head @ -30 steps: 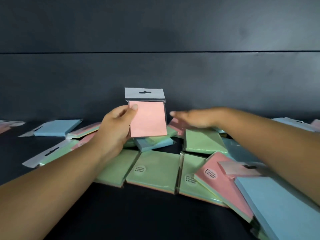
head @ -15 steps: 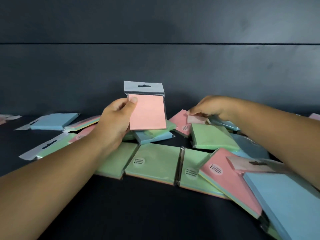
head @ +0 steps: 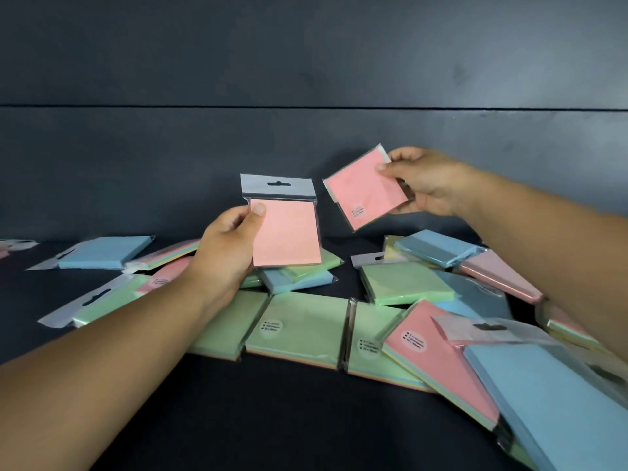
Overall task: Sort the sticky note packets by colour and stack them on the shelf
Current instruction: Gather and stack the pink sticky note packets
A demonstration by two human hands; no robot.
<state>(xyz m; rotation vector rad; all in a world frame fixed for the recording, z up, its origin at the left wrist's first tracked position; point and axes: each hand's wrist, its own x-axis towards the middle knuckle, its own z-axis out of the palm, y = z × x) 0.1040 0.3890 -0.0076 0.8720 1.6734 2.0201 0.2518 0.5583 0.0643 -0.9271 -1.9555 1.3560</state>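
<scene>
Near the centre of the frame the left hand [head: 226, 256] grips a pink packet [head: 285, 232] upright by its left edge, thumb across the front, the grey hang tab at the top. Just to its right and slightly higher, the right hand [head: 426, 183] pinches a second pink packet [head: 365, 188], tilted, thumb on its front at the upper right corner; the two packets are close but apart. So the work appears to be at the gathering of the pinks, with two in hand and none yet set down as a pile. Below and around the hands the dark shelf surface [head: 272, 419] carries a loose scatter: green packets [head: 302, 324] in a row across the lower middle, another pink packet [head: 438, 355] and a large blue packet [head: 557, 402] at lower right, more blue and green at mid left and mid right. No tidy single-colour stack shows anywhere, so I judge nearly all of the sorting is still to do.
</scene>
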